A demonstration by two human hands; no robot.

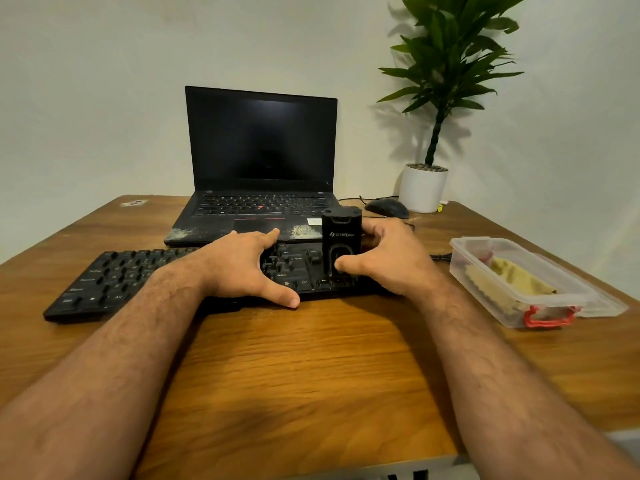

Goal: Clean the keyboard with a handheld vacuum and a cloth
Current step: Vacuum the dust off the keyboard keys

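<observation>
A black keyboard [114, 278] lies across the wooden table [294, 368] in front of me. A small black handheld vacuum [341, 237] stands upright on the keyboard's right part. My right hand [391, 258] grips the vacuum, thumb on its front face and fingers wrapped behind it. My left hand [242, 265] rests on the keyboard's middle with fingers spread, thumb at the front edge. A yellowish cloth [516, 278] lies in a clear plastic box [464, 268] at the right.
An open black laptop [259, 147] with crumbs on its palm rest stands behind the keyboard. A black mouse [388, 207] and a potted plant in a white pot [422, 188] are at the back right. The box's lid [602, 303] lies under it.
</observation>
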